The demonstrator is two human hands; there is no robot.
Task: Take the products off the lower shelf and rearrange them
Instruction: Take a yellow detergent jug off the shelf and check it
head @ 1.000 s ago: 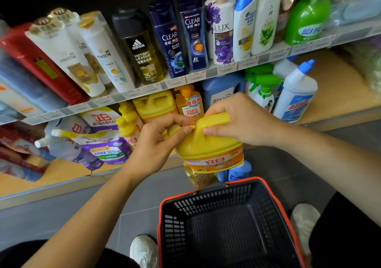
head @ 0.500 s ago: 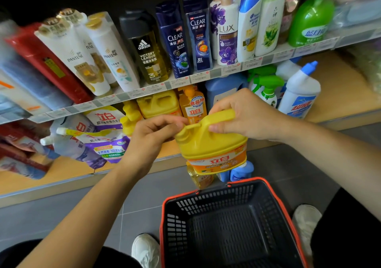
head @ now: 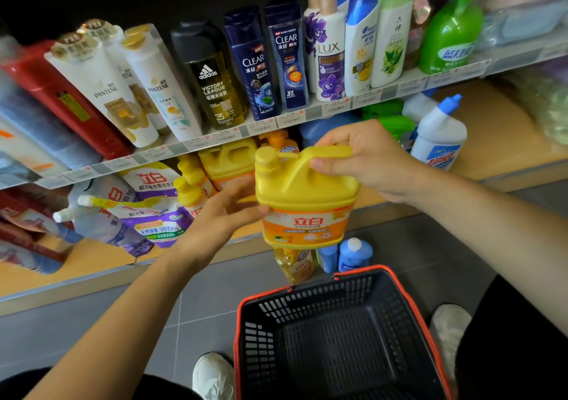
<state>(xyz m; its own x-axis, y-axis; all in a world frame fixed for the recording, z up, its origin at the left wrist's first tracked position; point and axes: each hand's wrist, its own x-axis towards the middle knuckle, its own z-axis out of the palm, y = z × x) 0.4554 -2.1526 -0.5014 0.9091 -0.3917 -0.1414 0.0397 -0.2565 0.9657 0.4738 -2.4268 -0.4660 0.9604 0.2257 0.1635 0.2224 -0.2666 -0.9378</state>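
My left hand (head: 221, 215) is open, its fingers fairly straight against the left side of the yellow jug (head: 304, 193). The jug hangs upright just in front of the lower shelf (head: 92, 258). My right hand (head: 372, 159) is curled tight round its handle. Nearer me, below the jug, the basket (head: 255, 338) stands open-topped.

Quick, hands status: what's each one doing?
Left hand: open, fingers touching the side of the yellow jug.
Right hand: grips the jug's handle.
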